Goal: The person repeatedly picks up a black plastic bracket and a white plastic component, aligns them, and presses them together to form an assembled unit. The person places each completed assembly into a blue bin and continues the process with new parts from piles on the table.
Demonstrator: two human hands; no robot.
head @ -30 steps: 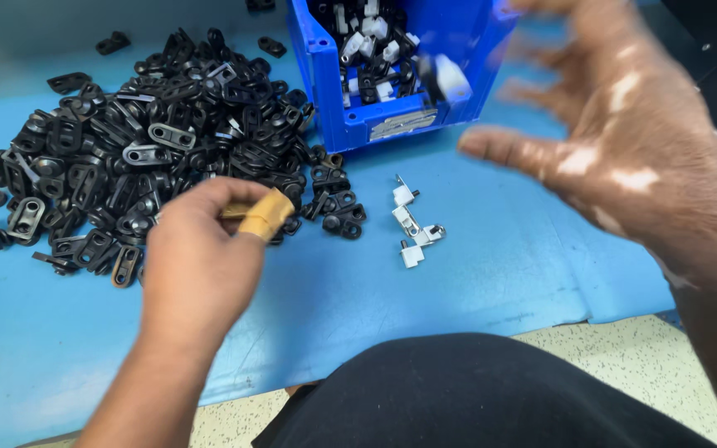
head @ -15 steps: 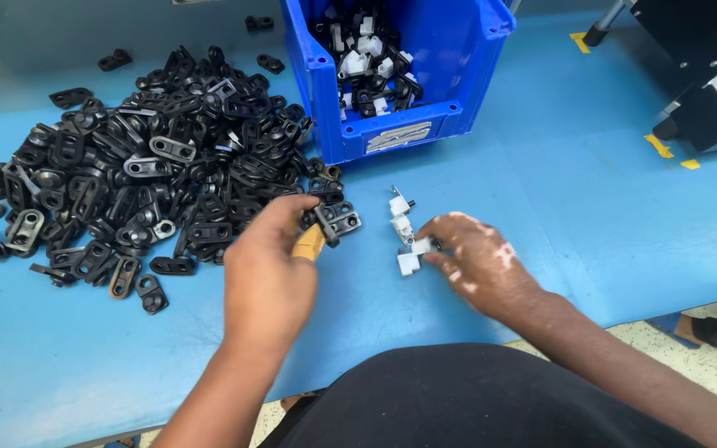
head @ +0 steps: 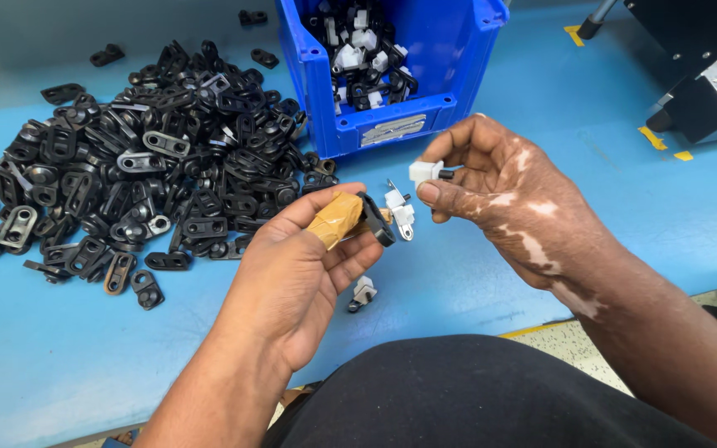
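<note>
Landmark: blue bin on desk.
Left hand: grip clenched on black bracket, below bin.
Right hand: we see fingertips pinching white clip, below bin.
Handling: we judge both light, stiff plastic, small; pinch by edges.
Pile: left of bin.

Ahead of my hands, at the top centre of the blue table, stands one open-topped blue plastic bin, rectangular, holding small black and white parts. On its front wall, facing me, sits one label: a narrow pale grey strip, slightly slanted, its print too small to make out. I see no screens, signs or other packages.
</note>
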